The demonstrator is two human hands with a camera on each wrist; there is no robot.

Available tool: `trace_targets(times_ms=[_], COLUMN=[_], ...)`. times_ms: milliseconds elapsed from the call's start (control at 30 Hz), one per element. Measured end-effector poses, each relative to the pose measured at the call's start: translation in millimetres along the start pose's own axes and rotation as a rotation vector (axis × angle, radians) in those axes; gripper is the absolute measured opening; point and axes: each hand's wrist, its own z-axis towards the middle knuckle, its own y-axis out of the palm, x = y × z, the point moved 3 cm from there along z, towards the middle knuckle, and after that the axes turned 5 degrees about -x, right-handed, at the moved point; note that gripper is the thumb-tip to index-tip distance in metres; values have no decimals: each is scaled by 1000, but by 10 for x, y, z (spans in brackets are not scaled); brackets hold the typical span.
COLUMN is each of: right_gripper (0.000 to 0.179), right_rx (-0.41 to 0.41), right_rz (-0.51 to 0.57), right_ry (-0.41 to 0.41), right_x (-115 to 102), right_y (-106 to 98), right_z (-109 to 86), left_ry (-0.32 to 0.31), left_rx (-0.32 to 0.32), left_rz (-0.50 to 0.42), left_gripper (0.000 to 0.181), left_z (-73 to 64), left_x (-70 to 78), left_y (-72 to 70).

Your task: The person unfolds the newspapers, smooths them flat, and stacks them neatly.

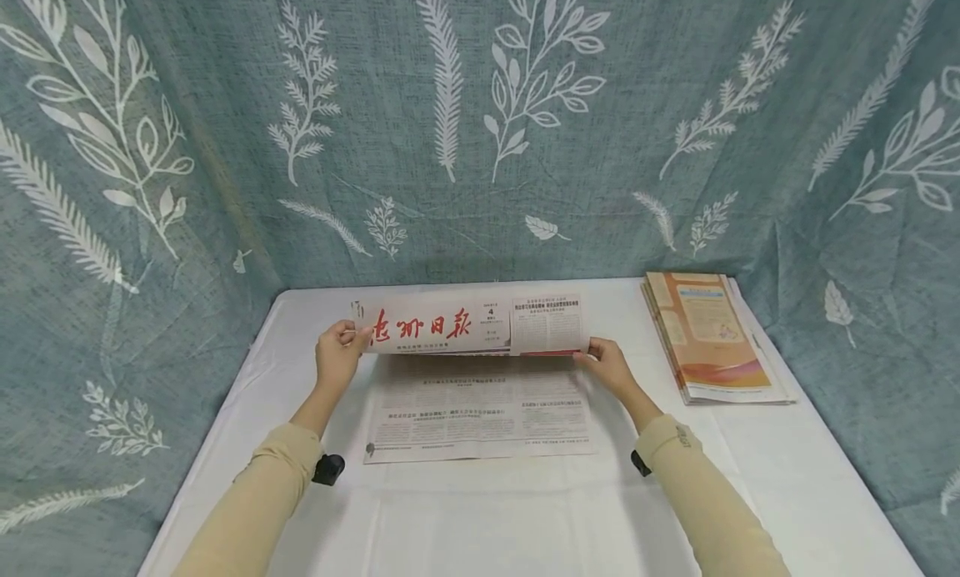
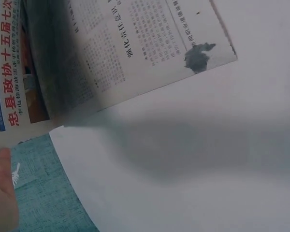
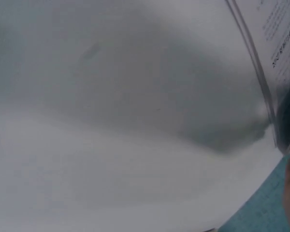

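Observation:
A newspaper with a red printed title [image 1: 420, 327] is held up by both hands over the white table, its upper part folded or curved toward the head camera. My left hand [image 1: 339, 350] pinches its left end between thumb and fingers. At the opposite end, my right hand [image 1: 606, 362] pinches the lower right corner. Below the raised part, a printed sheet [image 1: 480, 418] lies flat with its text upside down. In the left wrist view, the newspaper [image 2: 150, 43] shows a dark grey blot near one corner. Only a page edge and part of the newspaper [image 3: 280, 43] appear in the right wrist view.
A stack of papers [image 1: 712, 335] with an orange cover lies at the table's right side. The white tablecloth [image 1: 465, 519] spreads around the newspaper. A teal curtain [image 1: 465, 227] with white leaf patterns hangs behind and along both sides.

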Motion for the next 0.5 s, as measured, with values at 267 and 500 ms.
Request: trace_targets(times_ms=[267, 500], right_gripper=[32, 31], right_rx=[74, 103], right_rz=[92, 151], right_ry=[-127, -252], right_x=[284, 1233], right_y=[18, 40], right_z=[198, 631], left_ry=[51, -32], left_rx=[48, -111], left_rz=[-82, -153], left_gripper=[23, 30], left_z=[68, 104], left_x=[40, -12], left_y=[9, 100])
